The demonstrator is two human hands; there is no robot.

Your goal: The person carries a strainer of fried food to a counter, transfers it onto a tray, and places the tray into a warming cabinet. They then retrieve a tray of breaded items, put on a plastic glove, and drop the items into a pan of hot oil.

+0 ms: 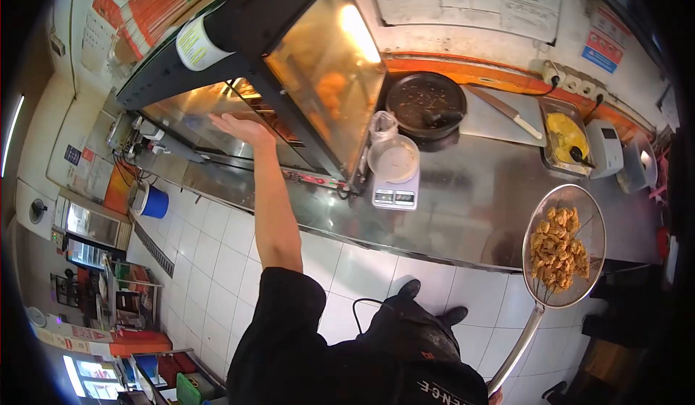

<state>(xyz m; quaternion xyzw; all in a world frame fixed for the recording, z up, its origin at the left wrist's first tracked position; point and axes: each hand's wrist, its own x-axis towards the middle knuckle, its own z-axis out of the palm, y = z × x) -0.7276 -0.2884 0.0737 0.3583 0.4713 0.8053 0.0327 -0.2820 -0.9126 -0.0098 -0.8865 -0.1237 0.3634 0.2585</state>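
My left hand [245,127] reaches up to the front of a heated food display cabinet [250,65], fingers stretched out flat at its glass front. Warm light and food trays show behind the glass. On my other side, my right hand [495,396] is closed around the long metal handle of a skimmer strainer [595,213]. Only a little of that hand shows at the bottom edge. Pieces of golden fried chicken [559,249] lie in the strainer's round mesh bowl, which is held out past the counter's front edge.
On the steel counter [463,195] stand a kitchen scale [395,193] with a bowl, a dark round pan [426,104], a knife [507,112] on a white board, and a tray of yellow food [566,138]. A blue bucket [154,202] sits on the tiled floor.
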